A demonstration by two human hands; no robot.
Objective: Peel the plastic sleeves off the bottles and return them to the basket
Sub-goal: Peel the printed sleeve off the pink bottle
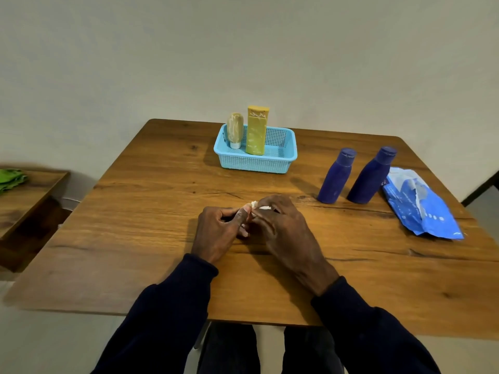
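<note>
My left hand point(220, 230) and my right hand point(280, 228) meet at the middle of the wooden table point(135, 238), both curled round a small white object point(260, 207) that is mostly hidden between the fingers. A light blue basket point(256, 163) stands at the back centre, holding a beige tube point(235, 129) standing on its white cap and a yellow tube point(256, 130), both upright. Two dark blue bottles point(336, 176) point(371, 176) stand on the table to the right of the basket. Peeled blue plastic sleeves point(421, 203) lie crumpled beside them.
A lower wooden side table point(24, 195) sits to the left with a green cloth point(10, 178) on it. A plain wall runs behind the table. The table's near edge is just in front of my lap.
</note>
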